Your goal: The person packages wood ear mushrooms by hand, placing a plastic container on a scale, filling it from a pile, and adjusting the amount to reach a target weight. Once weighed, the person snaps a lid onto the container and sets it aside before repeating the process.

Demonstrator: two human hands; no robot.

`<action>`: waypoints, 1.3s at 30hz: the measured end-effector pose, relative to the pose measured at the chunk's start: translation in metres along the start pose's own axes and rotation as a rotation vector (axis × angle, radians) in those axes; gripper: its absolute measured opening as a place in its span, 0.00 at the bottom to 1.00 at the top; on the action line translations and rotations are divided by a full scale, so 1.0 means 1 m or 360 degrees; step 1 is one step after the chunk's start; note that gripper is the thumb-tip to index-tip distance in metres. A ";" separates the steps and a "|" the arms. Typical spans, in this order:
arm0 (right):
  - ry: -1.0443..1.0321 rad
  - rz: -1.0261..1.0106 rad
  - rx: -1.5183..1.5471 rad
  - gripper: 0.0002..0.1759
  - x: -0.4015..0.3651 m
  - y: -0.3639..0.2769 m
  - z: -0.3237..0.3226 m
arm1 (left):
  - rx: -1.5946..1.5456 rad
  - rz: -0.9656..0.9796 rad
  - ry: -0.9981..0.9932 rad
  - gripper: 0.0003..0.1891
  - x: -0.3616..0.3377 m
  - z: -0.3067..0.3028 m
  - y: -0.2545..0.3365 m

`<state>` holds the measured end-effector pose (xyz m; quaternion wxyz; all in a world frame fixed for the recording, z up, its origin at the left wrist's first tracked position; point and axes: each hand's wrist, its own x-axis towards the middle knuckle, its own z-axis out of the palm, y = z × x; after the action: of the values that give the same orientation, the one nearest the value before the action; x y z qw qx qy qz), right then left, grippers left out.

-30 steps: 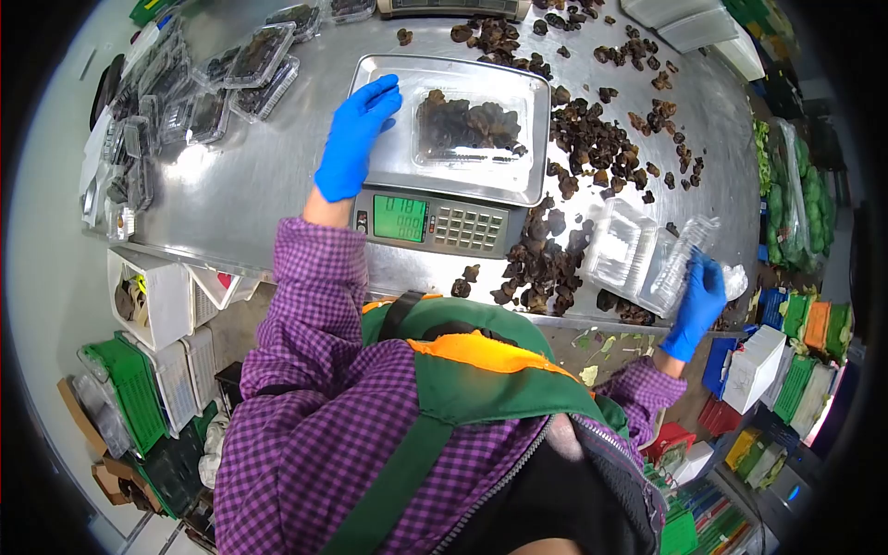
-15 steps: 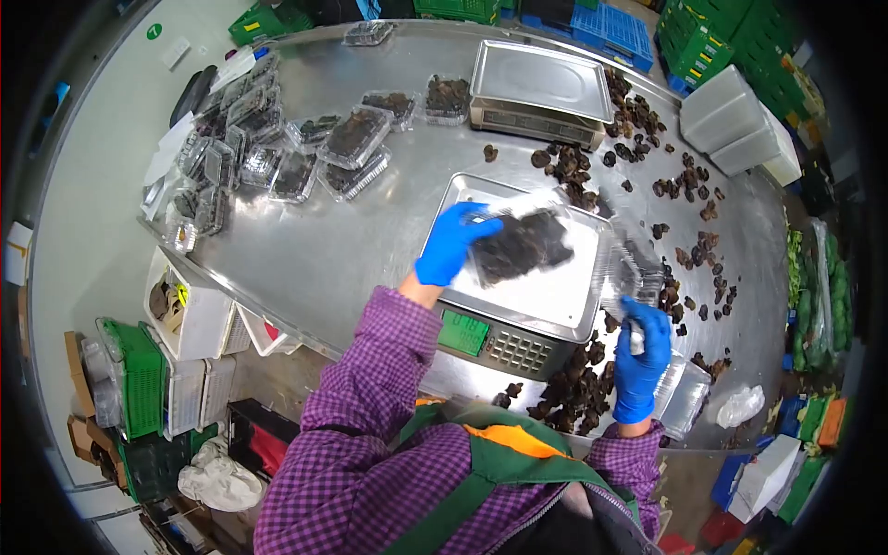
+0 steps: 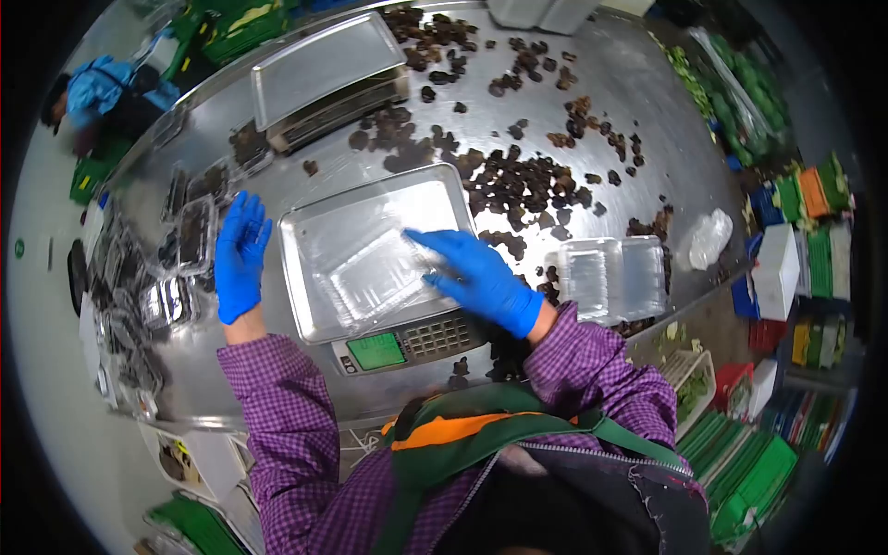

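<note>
Over the metal tray (image 3: 425,196) of the near scale (image 3: 439,338), a clear plastic container (image 3: 370,277) appears beside the blurred, gloved right hand (image 3: 481,280); whether it is gripped cannot be told. Left of the tray, the left hand (image 3: 242,264) is free, outstretched. Dark, crinkled pieces (image 3: 529,188) lie scattered to the right.

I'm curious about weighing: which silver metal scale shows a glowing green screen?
The silver metal scale below the blue gloved right hand; the farther silver scale shows no green glow.
</note>
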<state>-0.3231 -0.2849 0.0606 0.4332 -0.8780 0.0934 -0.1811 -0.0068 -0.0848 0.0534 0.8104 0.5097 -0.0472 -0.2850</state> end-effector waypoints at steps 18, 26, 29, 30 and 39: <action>-0.0512 0.1040 -0.0870 0.48 0.026 0.196 -0.065 | 0.1237 -0.0176 -0.1008 0.24 -0.066 0.201 -0.037; -0.0244 -0.0420 -0.0610 0.22 0.198 0.186 -0.007 | 0.0817 -0.0606 -0.0800 0.24 -0.142 0.166 -0.048; -0.0238 -0.0869 -0.0867 0.24 0.248 0.209 0.055 | 0.0651 -0.1162 -0.1124 0.26 -0.181 0.185 -0.104; -0.0233 -0.0892 -0.0858 0.24 0.253 0.213 0.062 | 0.1029 -0.0759 -0.1538 0.26 -0.183 0.177 -0.136; -0.0868 -0.0272 -0.0768 0.14 0.151 0.260 -0.030 | 0.0825 -0.1001 -0.1127 0.36 -0.227 0.168 -0.216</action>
<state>-0.1981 -0.5128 -0.0933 0.2061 -0.9754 -0.0589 0.0512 -0.3471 -0.1721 -0.0024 0.4681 0.5553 -0.2313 -0.6473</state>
